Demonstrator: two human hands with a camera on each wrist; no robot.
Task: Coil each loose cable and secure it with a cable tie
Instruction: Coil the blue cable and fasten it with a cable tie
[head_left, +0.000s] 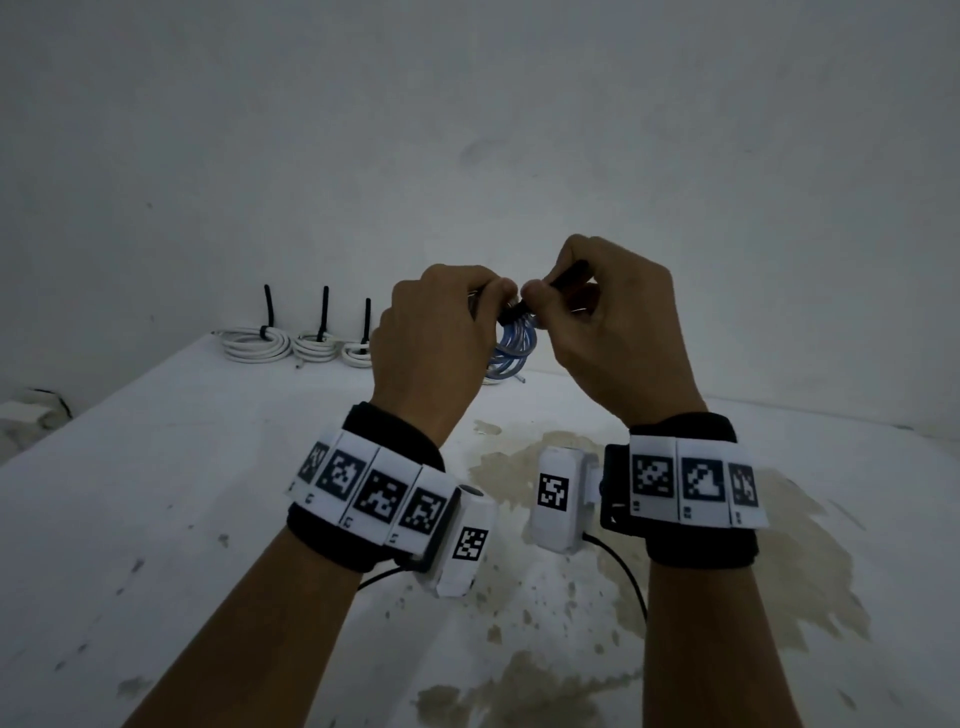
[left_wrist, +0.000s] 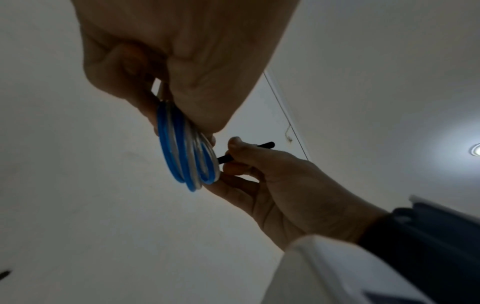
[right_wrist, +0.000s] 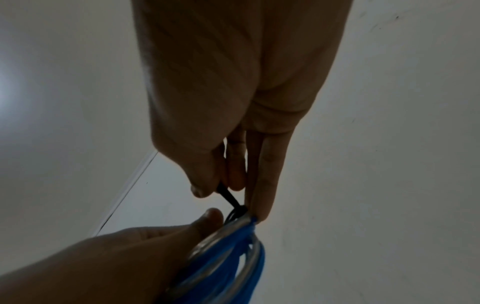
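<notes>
Held up above the table (head_left: 156, 493): a blue and white cable coil (left_wrist: 185, 148), gripped at its top by the curled left hand (head_left: 431, 332), loops hanging toward 6 o'clock. Pinched between right hand (head_left: 608, 322) thumb and fingers: black cable tie (right_wrist: 230, 196), looped around the coil's top. At 10 o'clock, three tied white coils (head_left: 296, 345).

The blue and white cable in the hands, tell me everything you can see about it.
The cable is thin, smooth and plastic-looking, blue and pale white strands wound into a small coil of several loops. It hangs in the air, gripped at the top by the left hand. The right hand pinches a black cable tie wrapped around its top.
</notes>
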